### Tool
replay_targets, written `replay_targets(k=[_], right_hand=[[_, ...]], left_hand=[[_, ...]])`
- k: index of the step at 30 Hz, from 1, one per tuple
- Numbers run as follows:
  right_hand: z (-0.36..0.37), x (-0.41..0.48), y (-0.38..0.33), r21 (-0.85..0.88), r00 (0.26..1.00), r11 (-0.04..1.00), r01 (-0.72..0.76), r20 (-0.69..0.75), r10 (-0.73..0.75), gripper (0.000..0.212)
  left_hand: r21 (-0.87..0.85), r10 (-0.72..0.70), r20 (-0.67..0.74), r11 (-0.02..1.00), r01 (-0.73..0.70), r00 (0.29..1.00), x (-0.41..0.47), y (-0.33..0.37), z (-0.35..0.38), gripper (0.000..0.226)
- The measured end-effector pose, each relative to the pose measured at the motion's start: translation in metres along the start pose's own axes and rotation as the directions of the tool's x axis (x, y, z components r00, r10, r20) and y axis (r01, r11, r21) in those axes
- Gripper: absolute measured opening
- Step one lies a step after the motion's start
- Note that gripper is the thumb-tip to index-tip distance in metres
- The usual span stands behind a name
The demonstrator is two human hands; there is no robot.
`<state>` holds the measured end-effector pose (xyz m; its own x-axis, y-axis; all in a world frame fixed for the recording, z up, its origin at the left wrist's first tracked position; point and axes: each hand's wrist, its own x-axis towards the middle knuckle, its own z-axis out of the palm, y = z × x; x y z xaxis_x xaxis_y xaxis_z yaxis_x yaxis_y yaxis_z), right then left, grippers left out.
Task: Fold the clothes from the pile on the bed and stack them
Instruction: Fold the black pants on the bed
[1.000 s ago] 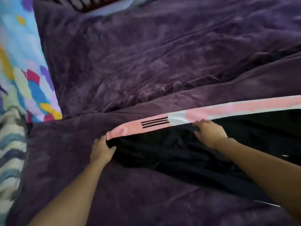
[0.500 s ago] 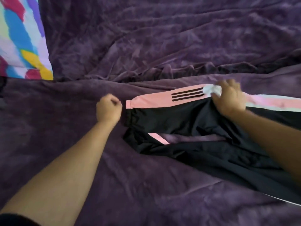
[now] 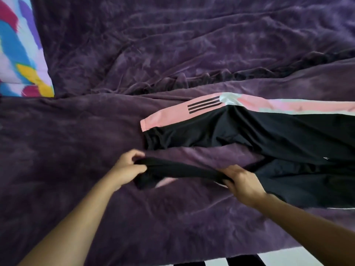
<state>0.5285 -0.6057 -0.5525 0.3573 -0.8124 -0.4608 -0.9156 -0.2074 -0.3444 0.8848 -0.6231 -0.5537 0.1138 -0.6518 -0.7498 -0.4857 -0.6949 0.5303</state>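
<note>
While the far leg of the black track trousers with a pink side stripe (image 3: 249,129) lies flat on the crumpled purple velvet bedspread (image 3: 172,54), both hands grip the near leg, bunched and slightly raised. The left hand (image 3: 126,167) pinches its cuff; the right hand (image 3: 242,181) closes around mid-leg. Judging by this, the legs are being aligned; next, lay the slippery near leg onto the far one.

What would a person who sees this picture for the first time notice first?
First, the black track trousers with a pink side stripe, spread across the right half of the crumpled purple velvet blanket. Then the left hand and right hand, both gripping the nearer black trouser leg. A bright multicoloured cloth lies at the far left.
</note>
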Motion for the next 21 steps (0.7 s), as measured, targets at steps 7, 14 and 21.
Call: replay_targets(k=[7,14,21], right_hand=[[-0.048,0.001,0.035,0.024,0.955,0.981,-0.191,-0.227,0.191,0.039],[-0.039,-0.115,0.192,-0.16,0.891,0.878,-0.452,-0.031,0.453,0.044],[-0.03,-0.191,0.384,-0.506,0.758,0.666,-0.548,0.038,0.652,0.066]], left_hand=[[0.634,-0.307,-0.117,0.709,0.309,0.945,-0.02,0.018,-0.031,0.049],[0.765,0.415,-0.031,0.595,-0.246,0.909,-0.06,0.07,0.165,0.027],[0.822,0.523,0.307,0.275,-0.498,0.795,-0.073,0.12,0.393,0.046]])
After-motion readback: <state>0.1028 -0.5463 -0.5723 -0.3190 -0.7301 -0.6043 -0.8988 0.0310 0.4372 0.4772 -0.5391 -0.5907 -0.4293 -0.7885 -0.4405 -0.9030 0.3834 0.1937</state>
